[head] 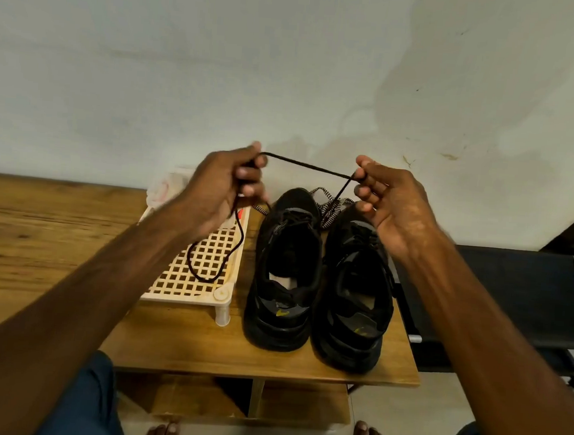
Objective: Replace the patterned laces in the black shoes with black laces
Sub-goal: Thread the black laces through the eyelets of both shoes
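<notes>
Grained brown wooden table [37, 232], bearing two black shoes [279, 323] side by side, heels near. Left of them, cream plastic rack [177, 284] with square lattice. Above, thin round black lace [308, 166] stretched between both hands: left hand [219, 191] curled round one part, slack loop drooping over the rack; right hand [389, 208] pinching another with thumb and fingertips. Farther, speckled patterned laces [329, 208] heaped at the toes; pale blotchy wall [222, 57] behind.
</notes>
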Motion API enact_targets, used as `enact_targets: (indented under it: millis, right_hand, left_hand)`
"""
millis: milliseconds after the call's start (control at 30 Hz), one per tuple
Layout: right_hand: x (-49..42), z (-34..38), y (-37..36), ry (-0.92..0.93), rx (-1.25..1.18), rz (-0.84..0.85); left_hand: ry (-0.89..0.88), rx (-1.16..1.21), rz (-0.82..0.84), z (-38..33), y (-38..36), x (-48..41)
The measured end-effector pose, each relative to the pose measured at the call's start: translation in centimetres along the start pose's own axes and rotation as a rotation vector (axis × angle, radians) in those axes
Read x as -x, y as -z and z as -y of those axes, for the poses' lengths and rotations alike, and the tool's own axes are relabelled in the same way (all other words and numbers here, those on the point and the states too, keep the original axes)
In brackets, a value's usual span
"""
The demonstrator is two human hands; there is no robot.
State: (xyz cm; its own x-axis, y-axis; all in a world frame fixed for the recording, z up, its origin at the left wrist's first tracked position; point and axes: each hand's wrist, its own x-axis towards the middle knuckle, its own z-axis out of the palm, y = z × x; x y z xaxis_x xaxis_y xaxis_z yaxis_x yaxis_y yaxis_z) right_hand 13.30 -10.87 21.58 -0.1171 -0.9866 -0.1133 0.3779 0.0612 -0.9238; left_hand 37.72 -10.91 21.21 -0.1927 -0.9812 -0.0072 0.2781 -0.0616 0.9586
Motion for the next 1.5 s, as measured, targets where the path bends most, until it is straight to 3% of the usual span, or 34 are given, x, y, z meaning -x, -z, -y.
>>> enact_targets:
  millis: [67, 167, 300, 467, 533, 633, 733, 800, 1100, 1267, 1367, 1433, 1500]
  right_hand:
    - [-0.4, -0.1, 0.5, -0.014, 0.046, -0.062]
    - [-0.2, -0.2, 0.6, -0.007, 0.241, -0.121]
    - [0.1, -0.6, 0.5, 0.071, 0.565, -0.079]
    - [-0.4, -1.6, 1.4, 0.341, 1.349, -0.181]
    - [0.0, -1.6, 1.3, 0.36, 1.462, -0.174]
    - [0.4, -1.3, 0.7, 0.481, 1.352, -0.014]
    - [1.0, -1.1, -0.5, 0.401, 1.157, 0.318]
    - [1.1, -1.7, -0.9, 0.397, 1.124, 0.393]
    - [1.2, -0.3, 0.0, 0.44, 0.853, 0.197]
    - [0.2, -0.2, 0.4, 0.394, 0.664, -0.013]
    - [0.0, -0.6, 0.8, 0.386, 0.873, 0.023]
    - [0.1, -1.2, 0.8, 0.473, 1.145, 0.061]
    - [0.5, -1.7, 0.0, 0.52, 1.235, 0.142]
  left_hand:
    - [0.005, 0.124, -0.086, -0.5, 1.5, -0.6]
    - [-0.005, 0.117, -0.144, -0.4, 3.0, -1.5]
    - [-0.074, -0.128, -0.145, 0.1, 2.6, -1.4]
    - [-0.212, -0.464, -0.094, 0.5, 1.3, -0.5]
    - [-0.247, -0.493, -0.071, 0.7, 0.7, -0.3]
    - [-0.259, -0.532, 0.017, 1.4, 0.0, -0.4]
    - [-0.224, -0.571, 0.145, 2.1, -0.4, -0.6]
    - [-0.24, -0.583, 0.19, 2.1, -0.4, -0.6]
    - [-0.3, -0.647, -0.133, 1.9, 1.1, -0.9]
    - [-0.196, -0.636, -0.017, 1.8, 1.4, -1.6]
    - [-0.207, -0.65, -0.026, 2.0, 1.0, -1.3]
    - [-0.248, -0.681, -0.07, 2.2, 0.9, -1.0]
    - [-0.283, -0.708, -0.084, 2.3, 0.5, -0.8]
